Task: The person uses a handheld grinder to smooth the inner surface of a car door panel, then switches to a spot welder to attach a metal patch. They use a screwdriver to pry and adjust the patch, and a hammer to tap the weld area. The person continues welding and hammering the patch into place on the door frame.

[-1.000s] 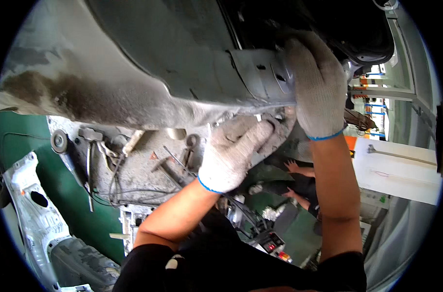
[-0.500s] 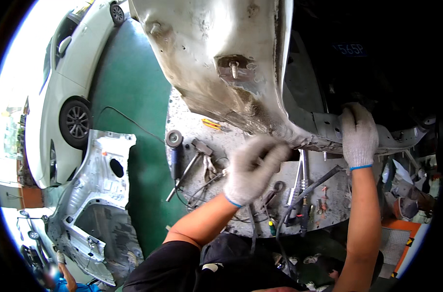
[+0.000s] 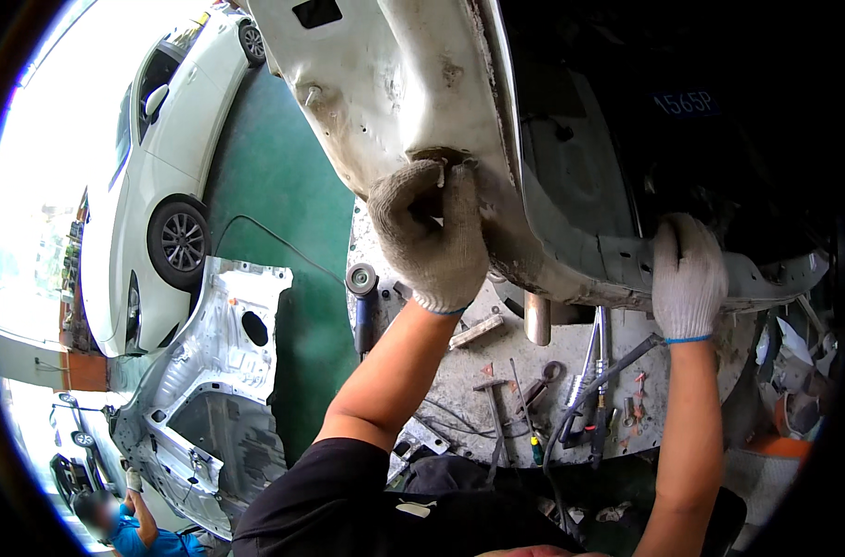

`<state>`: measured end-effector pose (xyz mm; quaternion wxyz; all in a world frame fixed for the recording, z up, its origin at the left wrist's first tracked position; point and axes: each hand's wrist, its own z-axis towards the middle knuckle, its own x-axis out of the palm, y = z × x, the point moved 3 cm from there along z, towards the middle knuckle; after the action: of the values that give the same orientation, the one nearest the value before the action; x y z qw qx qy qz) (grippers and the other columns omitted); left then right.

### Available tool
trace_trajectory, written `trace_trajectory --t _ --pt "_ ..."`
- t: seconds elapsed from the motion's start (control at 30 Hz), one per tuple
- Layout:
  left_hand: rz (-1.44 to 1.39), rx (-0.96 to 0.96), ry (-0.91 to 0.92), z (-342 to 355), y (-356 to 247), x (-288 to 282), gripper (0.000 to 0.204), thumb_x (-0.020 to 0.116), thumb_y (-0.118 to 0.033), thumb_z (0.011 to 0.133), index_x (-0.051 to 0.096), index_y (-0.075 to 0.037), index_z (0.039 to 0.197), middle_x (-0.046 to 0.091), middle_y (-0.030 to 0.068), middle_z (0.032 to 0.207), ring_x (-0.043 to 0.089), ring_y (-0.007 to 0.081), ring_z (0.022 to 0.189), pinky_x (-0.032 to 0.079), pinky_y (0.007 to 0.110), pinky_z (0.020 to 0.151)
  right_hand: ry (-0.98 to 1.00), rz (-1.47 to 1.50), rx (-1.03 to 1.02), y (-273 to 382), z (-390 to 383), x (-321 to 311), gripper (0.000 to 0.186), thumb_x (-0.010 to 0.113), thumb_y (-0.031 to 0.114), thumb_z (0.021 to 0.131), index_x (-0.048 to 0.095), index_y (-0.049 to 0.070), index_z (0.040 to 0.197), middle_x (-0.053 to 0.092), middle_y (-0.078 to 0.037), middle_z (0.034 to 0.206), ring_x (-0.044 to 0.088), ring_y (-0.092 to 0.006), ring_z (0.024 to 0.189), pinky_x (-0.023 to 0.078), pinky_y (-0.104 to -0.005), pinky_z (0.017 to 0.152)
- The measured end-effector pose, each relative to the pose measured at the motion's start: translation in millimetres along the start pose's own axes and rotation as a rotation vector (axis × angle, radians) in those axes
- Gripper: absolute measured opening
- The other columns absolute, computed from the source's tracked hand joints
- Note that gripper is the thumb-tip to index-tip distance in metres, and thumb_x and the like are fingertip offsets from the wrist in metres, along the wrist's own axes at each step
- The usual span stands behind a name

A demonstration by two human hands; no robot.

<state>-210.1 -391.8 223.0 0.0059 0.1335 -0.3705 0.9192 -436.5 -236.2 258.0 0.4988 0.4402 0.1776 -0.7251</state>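
Note:
A large white car body panel (image 3: pixel 376 84), stained brown toward its lower edge, rises over the table. My left hand (image 3: pixel 433 243), in a grey knit glove, is at a rusty recess in the panel. Its thumb and forefinger pinch the small metal stud (image 3: pixel 443 171) there; the fingertips partly cover it. Farther right, my gloved right hand (image 3: pixel 689 283) holds the panel's bent lower flange (image 3: pixel 608 267), with fingers over the top; their tips are hidden. A metal tube end (image 3: pixel 536 320) shows under the panel.
On the speckled table (image 3: pixel 496 297) lie an angle grinder (image 3: pixel 362 283), a hammer (image 3: pixel 492 395), a green-handled screwdriver (image 3: pixel 535 446) and a dark hose (image 3: pixel 594 382). A cut silver panel (image 3: pixel 227 343) stands left, near a white car (image 3: pixel 158 158). Another person (image 3: pixel 148 529) is at the lower left.
My left hand has moved up and left from the panel's lower edge to the stud. My right hand stays on the flange. The view has shifted slightly.

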Motion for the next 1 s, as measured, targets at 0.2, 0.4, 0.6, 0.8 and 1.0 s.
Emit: trace_trajectory --t 0.2,0.4,0.6,0.8,1.0 --pt "0.000 0.062 -0.102 -8.6 17.1 11.5 0.031 0.067 -0.001 0.098 0.049 -0.003 0.123 0.059 0.0092 0.109 0.062 0.0122 0.091 0.053 0.025 0.080 -0.061 0.043 -0.015 2.1 -0.9 -1.5 0.020 0.059 0.019 0.095 0.070 0.004 0.101 0.069 -0.017 0.097 0.066 -0.0376 0.092 0.053 -0.0475 0.081" --pt "0.101 0.020 -0.099 -10.4 23.5 5.5 0.032 0.066 -0.004 0.099 0.047 -0.002 0.124 0.057 0.0109 0.111 0.060 0.0126 0.091 0.052 0.026 0.080 -0.074 0.047 -0.029 1.9 -0.9 -0.4 0.019 0.060 0.017 0.094 0.070 0.003 0.101 0.069 -0.017 0.097 0.066 -0.0373 0.091 0.053 -0.0461 0.080" --pt "0.021 0.069 -0.149 -6.3 18.6 11.2 0.030 0.067 -0.002 0.097 0.046 -0.005 0.117 0.055 0.0088 0.104 0.055 0.0113 0.077 0.045 0.025 0.069 -0.095 0.069 -0.033 4.6 -2.1 -0.7 0.017 0.060 0.016 0.094 0.070 0.003 0.101 0.068 -0.016 0.095 0.067 -0.0334 0.088 0.054 -0.0435 0.077" --pt "0.060 0.110 -0.145 -6.6 23.6 8.2 0.029 0.066 -0.001 0.095 0.047 -0.004 0.116 0.054 0.0068 0.098 0.052 0.0112 0.076 0.044 0.027 0.071 -0.098 0.083 -0.033 4.8 -1.3 -2.4 0.018 0.059 0.017 0.096 0.069 0.003 0.101 0.068 -0.015 0.097 0.067 -0.0326 0.089 0.054 -0.0438 0.077" --pt "0.033 0.117 -0.140 -7.1 22.6 6.7 0.031 0.066 0.001 0.095 0.047 -0.004 0.119 0.054 0.0080 0.100 0.055 0.0129 0.079 0.047 0.028 0.072 -0.116 0.076 -0.051 5.8 -2.6 -3.1 0.018 0.059 0.017 0.096 0.070 0.003 0.101 0.068 -0.016 0.098 0.067 -0.0341 0.089 0.054 -0.0445 0.078"
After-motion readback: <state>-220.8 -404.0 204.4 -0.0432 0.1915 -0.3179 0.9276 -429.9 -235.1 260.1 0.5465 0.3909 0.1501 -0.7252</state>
